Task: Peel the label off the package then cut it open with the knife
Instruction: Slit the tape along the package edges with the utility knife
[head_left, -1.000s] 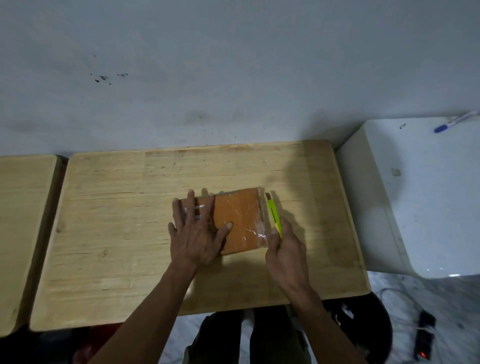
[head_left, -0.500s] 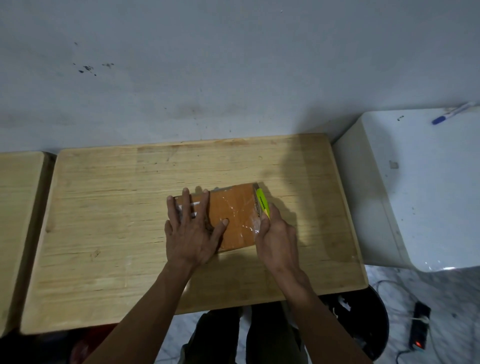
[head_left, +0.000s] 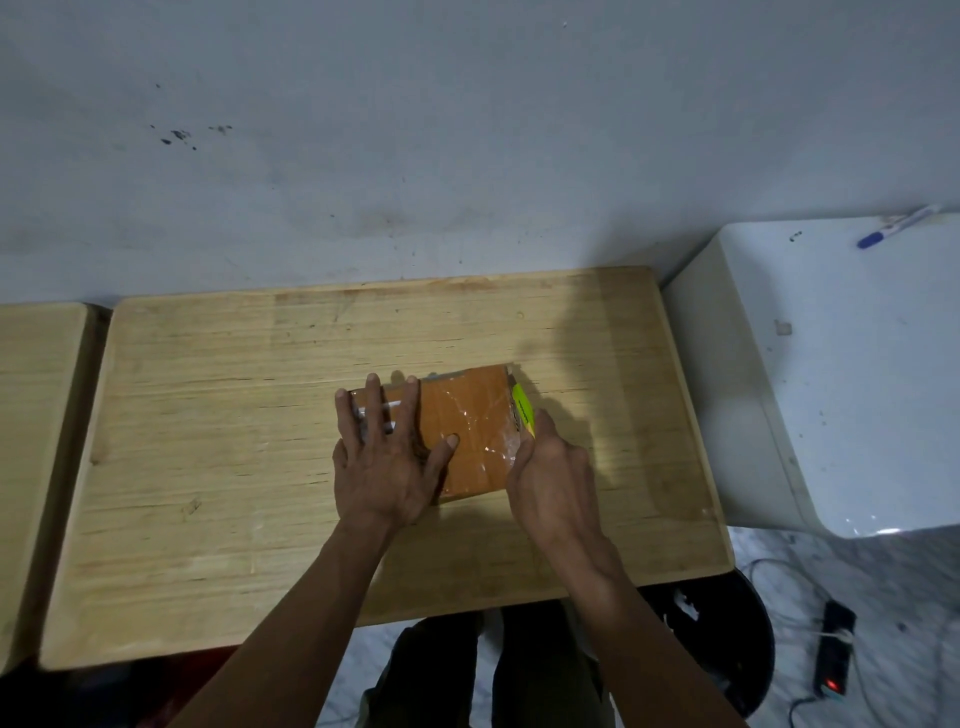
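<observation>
Wooden table (head_left: 208, 415) against grey wall (head_left: 467, 130), white cabinet (head_left: 857, 364) beside.

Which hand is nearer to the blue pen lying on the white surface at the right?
The right. The right hand holds the green knife at the package's right edge, on the side toward the blue pen. The left hand presses the package's left part, farther away.

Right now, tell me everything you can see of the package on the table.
The package is a flat, orange-brown rectangle wrapped in glossy clear tape or film that crinkles near its right edge. It lies flat, slightly turned, on the wooden table. The left hand presses its left part with spread fingers, covering something white there. The right hand holds a yellow-green knife along its right edge. No cut is visible.
</observation>
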